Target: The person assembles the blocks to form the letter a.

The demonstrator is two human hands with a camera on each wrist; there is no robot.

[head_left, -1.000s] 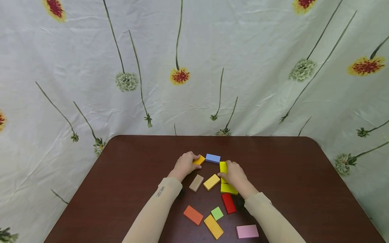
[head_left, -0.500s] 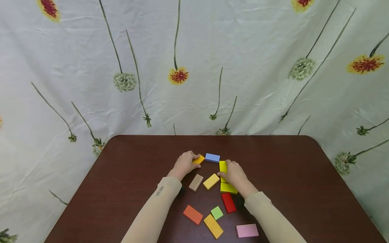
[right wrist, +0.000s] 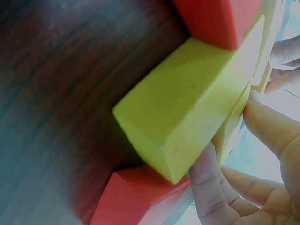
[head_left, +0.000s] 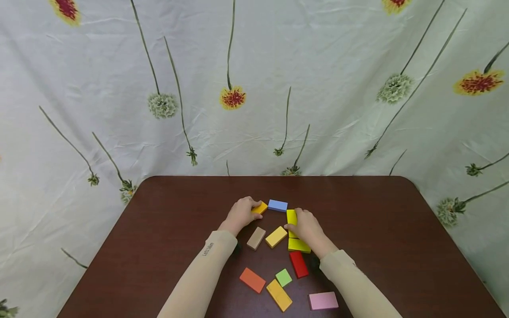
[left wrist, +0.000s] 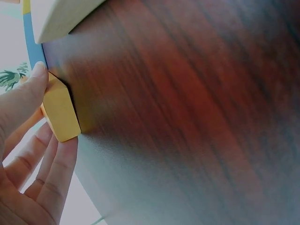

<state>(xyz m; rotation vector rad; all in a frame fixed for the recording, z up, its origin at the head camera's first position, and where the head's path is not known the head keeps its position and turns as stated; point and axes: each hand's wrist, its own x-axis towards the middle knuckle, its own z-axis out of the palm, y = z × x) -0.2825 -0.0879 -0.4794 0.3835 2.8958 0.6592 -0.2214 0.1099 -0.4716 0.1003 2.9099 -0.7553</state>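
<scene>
My left hand [head_left: 240,214] pinches an orange-yellow block [head_left: 260,208] between thumb and fingers at the far side of the group. In the left wrist view that block [left wrist: 61,115] rests on the table. Beside it lies a blue block [head_left: 277,205], close to the left thumb. My right hand [head_left: 310,227] grips a bright yellow block [head_left: 292,217], thumb on its left and fingers on its right. A second yellow block [head_left: 299,245] lies crosswise at its near end, large in the right wrist view. A red block [head_left: 299,264] follows it towards me.
Between my hands lie a tan block [head_left: 256,238] and a pale yellow block [head_left: 276,237]. Nearer are orange [head_left: 252,280], green [head_left: 283,277], amber [head_left: 279,295] and pink [head_left: 323,300] blocks. Another red block [right wrist: 136,197] shows in the right wrist view. A flowered cloth [head_left: 254,132] hangs behind the table.
The head view shifts very slightly. Both hands keep their hold, and no block visibly moves on the table.
</scene>
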